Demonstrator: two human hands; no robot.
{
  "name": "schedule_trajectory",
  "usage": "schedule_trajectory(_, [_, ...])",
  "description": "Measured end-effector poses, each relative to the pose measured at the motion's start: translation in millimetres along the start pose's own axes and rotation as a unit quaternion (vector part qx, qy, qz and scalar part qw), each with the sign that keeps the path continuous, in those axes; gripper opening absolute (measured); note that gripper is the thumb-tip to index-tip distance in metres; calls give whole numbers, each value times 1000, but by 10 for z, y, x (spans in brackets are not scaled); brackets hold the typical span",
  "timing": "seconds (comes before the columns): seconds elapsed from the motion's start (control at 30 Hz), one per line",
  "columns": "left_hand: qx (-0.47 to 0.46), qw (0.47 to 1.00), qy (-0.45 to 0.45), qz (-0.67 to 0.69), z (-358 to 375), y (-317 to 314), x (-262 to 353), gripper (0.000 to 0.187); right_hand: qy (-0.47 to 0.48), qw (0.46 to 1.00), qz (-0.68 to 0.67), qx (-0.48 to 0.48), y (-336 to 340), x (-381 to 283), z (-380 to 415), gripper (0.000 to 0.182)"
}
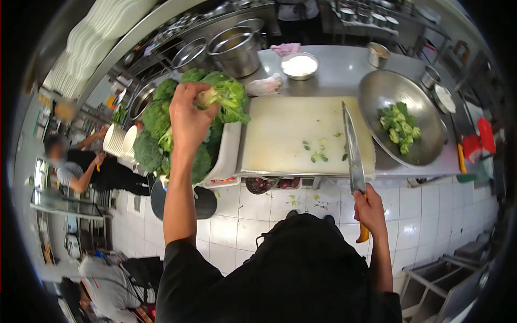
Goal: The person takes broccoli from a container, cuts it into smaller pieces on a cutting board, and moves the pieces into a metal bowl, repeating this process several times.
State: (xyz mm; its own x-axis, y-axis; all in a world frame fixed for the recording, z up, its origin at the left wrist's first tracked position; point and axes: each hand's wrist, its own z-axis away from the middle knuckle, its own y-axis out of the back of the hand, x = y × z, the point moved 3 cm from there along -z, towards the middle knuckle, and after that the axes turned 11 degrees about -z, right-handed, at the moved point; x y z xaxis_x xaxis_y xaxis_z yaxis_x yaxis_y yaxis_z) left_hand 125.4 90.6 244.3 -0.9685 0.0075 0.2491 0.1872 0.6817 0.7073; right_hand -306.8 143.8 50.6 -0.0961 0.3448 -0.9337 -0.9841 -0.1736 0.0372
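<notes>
My left hand (189,116) pinches a head of broccoli (229,99) by its cut stem, above a pile of broccoli heads (156,118) in a white bin (229,151). In my right hand (369,209) is the yellow handle of a large knife (353,151); its blade points away from me over the right side of a pale cutting board (277,126). Small green scraps (319,155) lie on the board. Beyond the blade, broccoli florets (399,129) sit in a wide metal colander (371,97).
Behind the board stand a bowl of white contents (299,65), a crumpled cloth (264,86) and steel pots (234,51). A red object (478,141) is at the far right. A black bin (202,203) stands below. Other people (81,167) work at the left.
</notes>
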Motion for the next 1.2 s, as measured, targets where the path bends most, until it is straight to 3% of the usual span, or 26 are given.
schedule_trajectory(0.13, [-67,988,-131,52,-21,-602,600,46,29,999,15,6,53,-41,-1,14])
schedule_trajectory(0.23, [-195,961,-172,95,43,-1461,629,49,26,999,37,8,68,5,-45,16])
schedule_trajectory(0.33, [-317,944,-10,93,102,-2072,631,49,65,994,85,12,75,132,-129,18])
schedule_trajectory(0.43, [-330,933,68,125,273,-2406,625,49,56,994,90,13,52,96,-90,19])
schedule_trajectory(0.53, [-309,945,97,53,366,-2397,652,55,75,989,125,13,13,70,-112,20])
schedule_trajectory(0.63, [-365,892,241,119,460,-2275,638,63,124,983,136,12,-90,35,-201,21])
schedule_trajectory(0.73, [-294,926,196,135,554,-2186,557,68,101,989,107,-3,-244,1,-342,23])
schedule_trajectory(0.83, [-309,943,54,110,679,-2163,425,66,110,987,119,-17,-358,-27,-433,23])
schedule_trajectory(0.87, [-326,938,52,109,708,-2184,357,67,110,986,122,-21,-389,-23,-451,23])
schedule_trajectory(0.97, [-266,961,36,62,767,-2172,346,65,95,986,135,-32,-462,-32,-485,24])
schedule_trajectory(1.07, [-286,949,101,82,757,-2051,472,64,63,983,168,-41,-474,-137,-393,25])
schedule_trajectory(1.2, [-242,957,148,59,811,-1993,564,65,28,971,228,-63,-399,-237,-99,25])
